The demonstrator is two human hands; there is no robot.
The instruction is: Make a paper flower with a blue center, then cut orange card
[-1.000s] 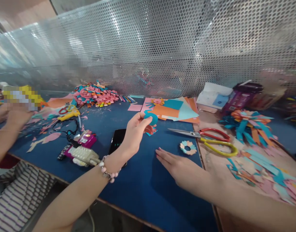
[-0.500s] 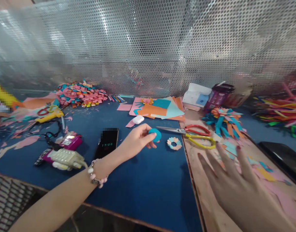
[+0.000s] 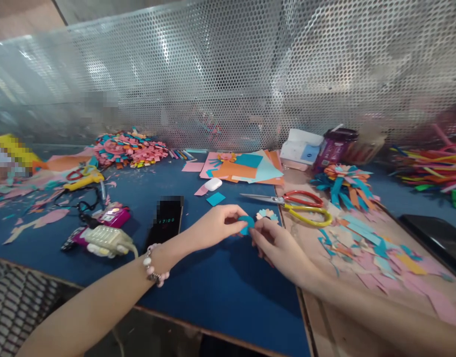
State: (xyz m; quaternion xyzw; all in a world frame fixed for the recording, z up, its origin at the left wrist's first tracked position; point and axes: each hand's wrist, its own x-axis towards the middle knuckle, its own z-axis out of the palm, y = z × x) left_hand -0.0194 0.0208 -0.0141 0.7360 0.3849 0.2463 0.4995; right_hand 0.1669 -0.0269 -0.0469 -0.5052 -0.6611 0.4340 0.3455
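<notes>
1. Perforated metal screen (image 3: 250, 74) closes off the back of the bench; a blue mat (image 3: 220, 282) covers the near work area, and bare brown board (image 3: 324, 317) runs along its right side.
2. Left hand (image 3: 216, 225): thumb and fingertips pinched shut on a small teal paper disc (image 3: 246, 224), held just above the mat at centre.
3. Right hand (image 3: 278, 243): fingers drawn together at the disc's right edge, touching it; whether they also grip it cannot be told.
4. Petalled paper ring (image 3: 267, 214), pink and teal, lies on the mat just behind the disc, partly hidden by the right fingers.
5. Progress, as a judgement: the disc is cut and the ring is made, but the two are not yet joined. A finished-looking paper flower (image 3: 343, 181) sits farther right, and a heap of similar pieces (image 3: 129, 147) at back left.
6. Scissors (image 3: 298, 204) lie idle, blades closed, near the ring on the mat's right edge.
7. Phone (image 3: 164, 220) lies flat to the left of the hands; a glue gun (image 3: 104, 238) with cable lies beyond it.
8. Coloured sheets (image 3: 246, 168) are stacked at the back centre; paper scraps (image 3: 365, 248) litter the board.
</notes>
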